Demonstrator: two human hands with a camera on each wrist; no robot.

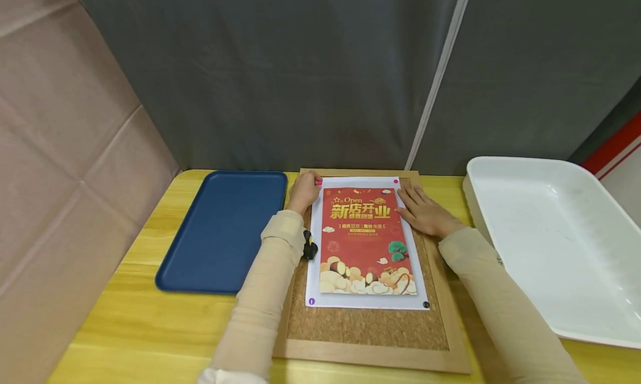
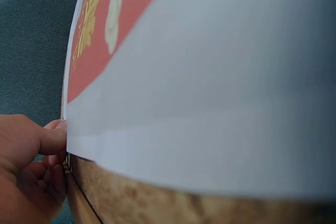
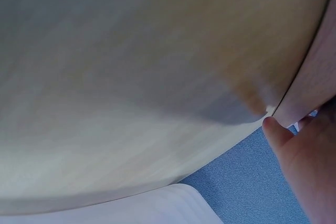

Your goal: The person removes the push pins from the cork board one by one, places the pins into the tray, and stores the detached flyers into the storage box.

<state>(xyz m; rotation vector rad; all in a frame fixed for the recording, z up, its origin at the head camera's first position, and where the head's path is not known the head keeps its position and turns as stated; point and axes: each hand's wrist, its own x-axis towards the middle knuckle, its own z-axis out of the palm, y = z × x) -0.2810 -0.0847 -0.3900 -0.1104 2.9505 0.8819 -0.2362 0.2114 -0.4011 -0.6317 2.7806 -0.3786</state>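
Observation:
A red and gold printed poster with a white margin (image 1: 368, 239) lies on a wood-framed corkboard (image 1: 370, 325). At its upper left corner, my left hand (image 1: 303, 190) has curled fingers, with a pink pushpin (image 1: 319, 182) at the fingertips. In the left wrist view, the thumb (image 2: 52, 141) and fingers close at the paper's corner, and the pin is hidden. My right hand (image 1: 425, 212) rests with spread fingers on the board's right side, fingertips over the poster's edge. Another pink pushpin (image 1: 396, 181) marks the upper right corner, a purple one (image 1: 311, 301) the lower left, a black one (image 1: 426, 305) the lower right.
Left of the board, a dark blue tray (image 1: 220, 234) lies on the yellow wooden table (image 1: 150, 328). A deep white bin (image 1: 561, 234) stands to the right. Grey curtain (image 1: 300, 78) hangs behind the table.

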